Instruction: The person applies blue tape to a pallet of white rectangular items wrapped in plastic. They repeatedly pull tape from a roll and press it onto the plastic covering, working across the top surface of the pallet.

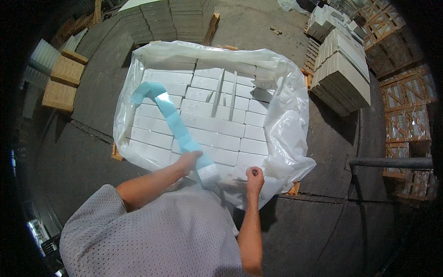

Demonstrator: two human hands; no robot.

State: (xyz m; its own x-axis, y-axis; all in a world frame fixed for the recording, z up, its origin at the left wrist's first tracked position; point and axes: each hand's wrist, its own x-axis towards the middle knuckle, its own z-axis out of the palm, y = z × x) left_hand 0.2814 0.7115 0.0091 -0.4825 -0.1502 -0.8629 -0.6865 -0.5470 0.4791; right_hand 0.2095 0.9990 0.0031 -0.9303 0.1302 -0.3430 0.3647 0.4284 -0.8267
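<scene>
My left hand [187, 162] is closed on a long light-blue strip of labels [174, 123]. The strip runs over the white boxes and bends round at its far left end; its near end, below my hand, looks white and printed. My right hand [255, 176] is closed in a pinch over a box at the near right; what its fingertips hold, if anything, is too small to make out. White boxes [212, 135] lie in close rows inside a clear plastic liner [290, 134]. Several boxes have small printed labels on them.
Two thin pale strips [233, 96] and a small grey box [264, 87] lie on the boxes. Grey stacked slabs [161, 21] stand behind, with more pale slabs [341, 69] at the right. A metal pipe [392, 162] and wooden crates [406, 106] are farther right; wooden blocks [60, 87] stand left.
</scene>
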